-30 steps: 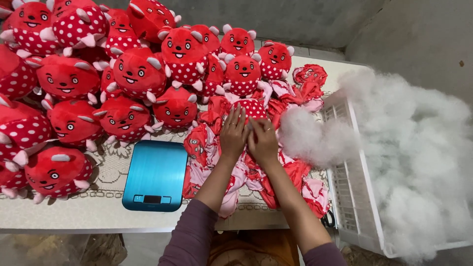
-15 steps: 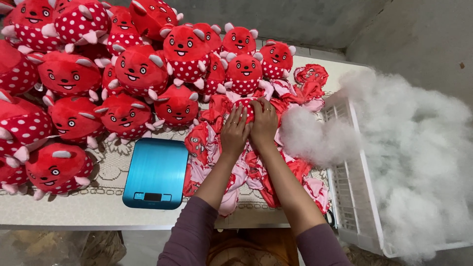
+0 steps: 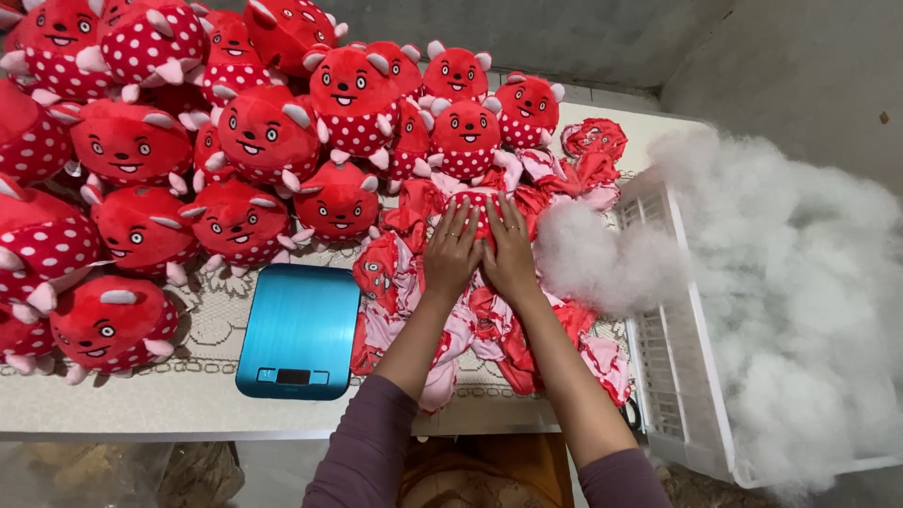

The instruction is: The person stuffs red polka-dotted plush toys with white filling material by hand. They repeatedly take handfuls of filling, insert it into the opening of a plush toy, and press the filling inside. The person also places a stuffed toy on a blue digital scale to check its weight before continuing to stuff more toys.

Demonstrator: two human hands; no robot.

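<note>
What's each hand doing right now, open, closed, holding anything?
Left hand: open, fingers spread, palm down on the pile of unstuffed red toy skins, gripping nothing.
Right hand: open, flat on the same pile, gripping nothing.

Left hand (image 3: 451, 252): laid flat, palm down, fingers spread and pointed forward.
Right hand (image 3: 511, 254): laid flat beside it, thumbs nearly touching.
Arms: stretched forward, converged at the wrists, sleeved in purple to mid-forearm.

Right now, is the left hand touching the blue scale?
Apart. The head view shows the left hand on the unstuffed red toy skins, with skins between it and the blue scale.
</note>
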